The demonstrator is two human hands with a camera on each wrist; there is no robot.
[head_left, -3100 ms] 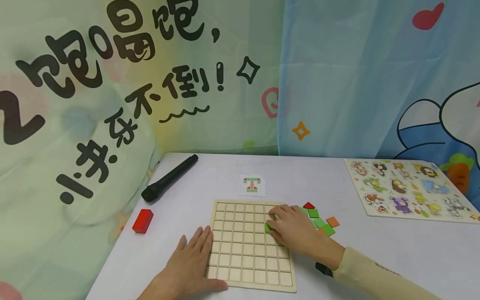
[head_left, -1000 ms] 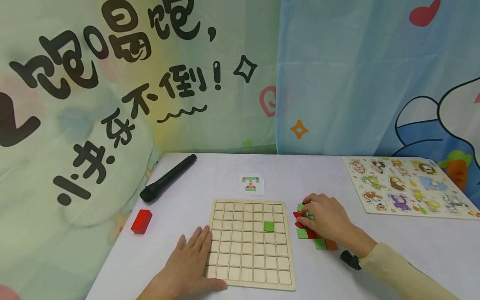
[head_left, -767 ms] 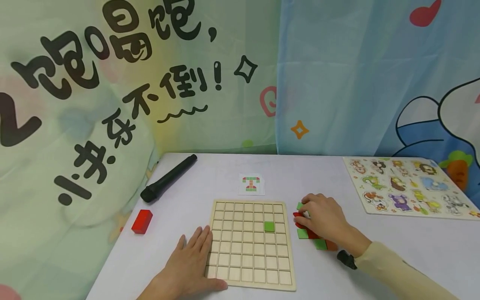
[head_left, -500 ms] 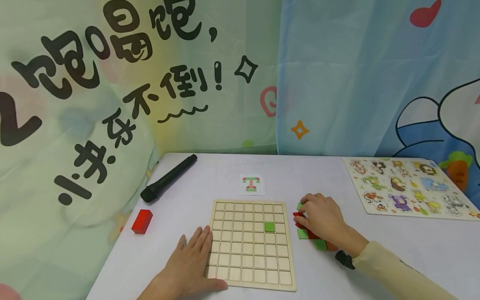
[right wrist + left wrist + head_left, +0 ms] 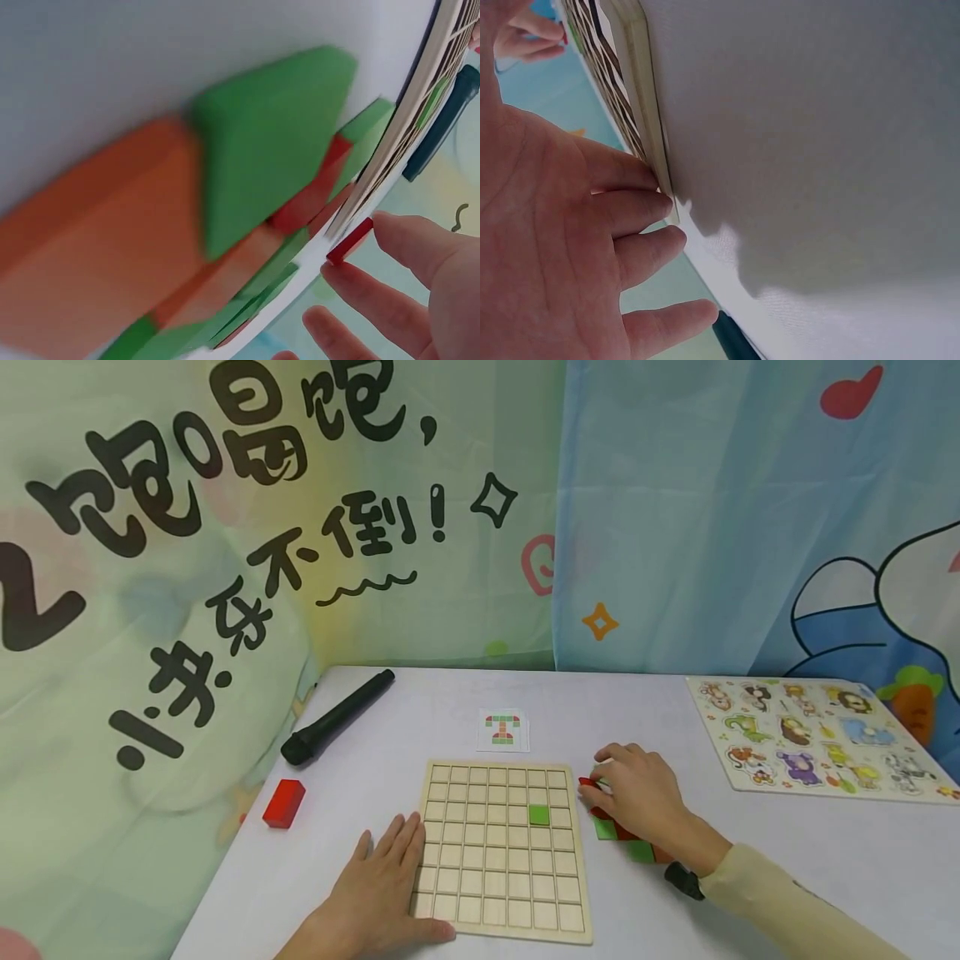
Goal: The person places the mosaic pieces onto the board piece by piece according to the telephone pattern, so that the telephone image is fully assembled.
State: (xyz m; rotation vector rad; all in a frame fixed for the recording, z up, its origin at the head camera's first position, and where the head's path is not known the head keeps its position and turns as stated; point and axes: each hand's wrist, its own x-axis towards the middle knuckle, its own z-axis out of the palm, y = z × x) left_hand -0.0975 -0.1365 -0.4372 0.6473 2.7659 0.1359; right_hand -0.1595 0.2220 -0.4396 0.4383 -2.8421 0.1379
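Observation:
My left hand (image 5: 372, 889) lies with its fingers straight along the left edge of the wooden grid board (image 5: 480, 852); in the left wrist view its fingertips touch the board's side (image 5: 646, 90). One green square tile (image 5: 538, 814) sits in a cell toward the board's upper right. Just right of the board, my right hand (image 5: 641, 789) pinches a red tile (image 5: 350, 241) between thumb and index finger, lifted off the table. Below that hand lies a pile of green tiles (image 5: 277, 142), orange tiles (image 5: 112, 247) and red tiles (image 5: 311, 199), partly hidden in the head view.
Behind the board lies a small pattern card (image 5: 503, 730). A black microphone (image 5: 337, 718) and a red block (image 5: 284, 803) are on the left of the white table. An animal puzzle board (image 5: 817, 735) lies at the back right. Printed curtains hang behind.
The right hand has let go of the green tile on the board and gone right to the pile. It now holds a red tile and has shifted slightly back left. The left hand stays put.

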